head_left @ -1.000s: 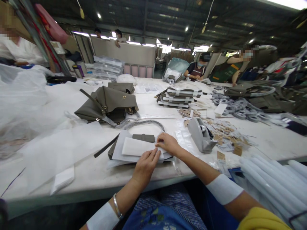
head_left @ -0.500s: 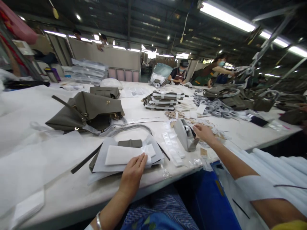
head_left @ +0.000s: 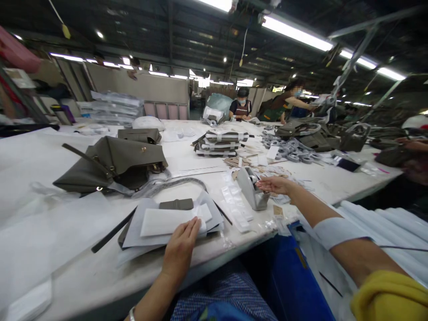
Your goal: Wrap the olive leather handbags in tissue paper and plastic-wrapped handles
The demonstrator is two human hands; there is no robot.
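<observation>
My left hand (head_left: 182, 243) lies flat, fingers extended, on the right part of a white folded sheet (head_left: 158, 223). That sheet rests on grey-white paper (head_left: 133, 236) over an olive bag piece, with an olive strap piece (head_left: 176, 204) just behind it. Dark straps stick out at both sides. My right hand (head_left: 272, 185) is at the cutting end of a grey tape dispenser (head_left: 251, 191), its fingers stretched towards the dispenser; any tape at the fingertips is too small to make out. White plastic strips (head_left: 236, 203) lie left of the dispenser.
An open olive handbag (head_left: 117, 162) lies at the left on the white table (head_left: 83, 283). Wrapped olive pieces (head_left: 220, 143) are stacked farther back. Grey wrapped rings (head_left: 294, 150) are heaped at right. A blue bin (head_left: 294, 276) stands below the edge. A masked person (head_left: 241, 107) sits opposite.
The view has shifted slightly. My right hand has straightened its fingers beside the tape dispenser, and more of the yellow sleeve shows. My left hand stays on the white sheet.
</observation>
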